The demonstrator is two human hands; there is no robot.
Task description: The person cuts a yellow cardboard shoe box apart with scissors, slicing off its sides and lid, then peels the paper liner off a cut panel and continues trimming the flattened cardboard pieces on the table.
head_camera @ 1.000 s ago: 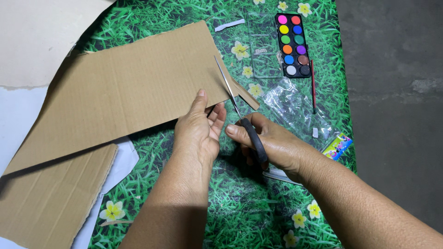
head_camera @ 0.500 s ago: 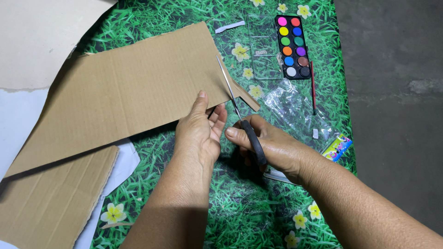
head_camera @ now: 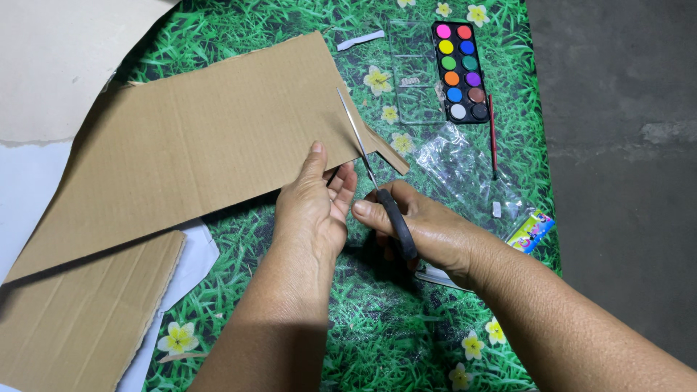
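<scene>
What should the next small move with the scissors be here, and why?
Probably close the scissors and slide them a little further up the cardboard sheet. The right hand has the blades partway into the sheet's right edge, a narrow strip is only partly cut off, and the left hand steadies the sheet beside the cut.

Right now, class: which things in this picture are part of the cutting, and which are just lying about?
In use:
left hand
right hand
scissors
large cardboard sheet

Lying about:
paint palette
paintbrush
clear plastic wrapper
smaller cardboard piece
</scene>
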